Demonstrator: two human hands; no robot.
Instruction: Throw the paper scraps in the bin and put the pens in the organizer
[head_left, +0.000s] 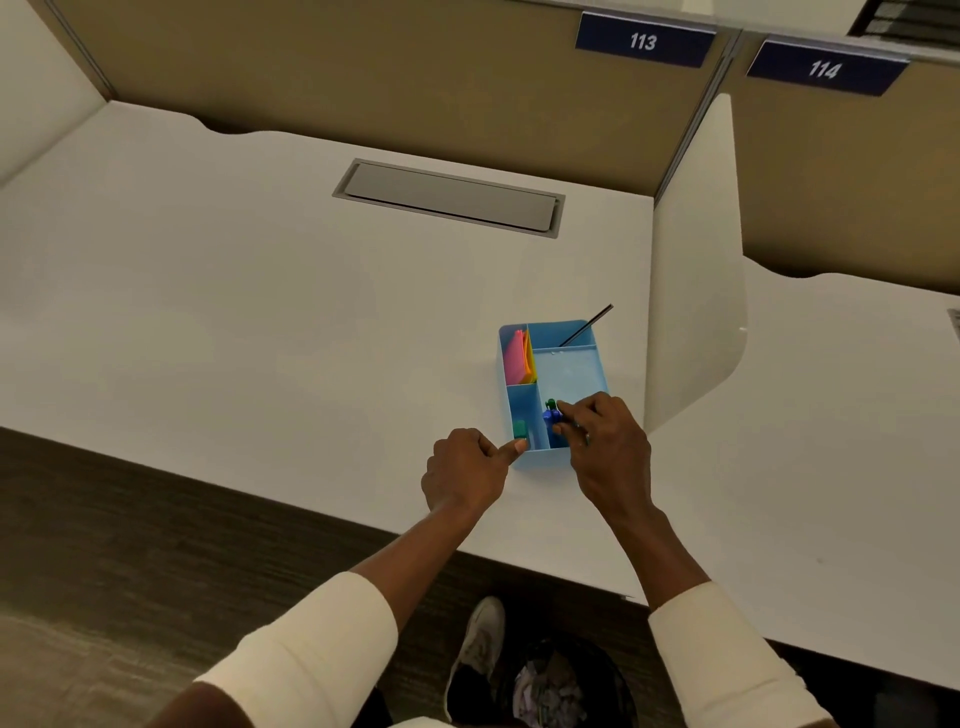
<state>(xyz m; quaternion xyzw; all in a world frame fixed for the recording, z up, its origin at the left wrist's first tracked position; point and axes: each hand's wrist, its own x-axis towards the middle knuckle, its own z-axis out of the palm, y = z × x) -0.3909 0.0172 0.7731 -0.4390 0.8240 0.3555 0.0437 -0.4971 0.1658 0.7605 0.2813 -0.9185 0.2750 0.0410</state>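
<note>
A light blue organizer (571, 374) with several compartments sits on the white desk, right of centre. My right hand (608, 452) is shut on pens (551, 413) with a blue and a green cap, their tips inside the organizer's near right compartment. My left hand (467, 470) is curled, its thumb pressing the organizer's near left corner. A green-capped pen (520, 429) stands in the near left compartment. A thin black pen (587, 326) leans out of the far compartment. Pink and orange sticky notes (519, 356) fill the far left slot. Below the desk, a black bin (561, 686) holds paper scraps.
A grey cable hatch (449, 197) is set in the desk at the back. A white divider panel (696, 291) stands just right of the organizer. Tan partition walls carry blue number signs (644, 40). My shoe (480, 639) rests by the bin on dark floor.
</note>
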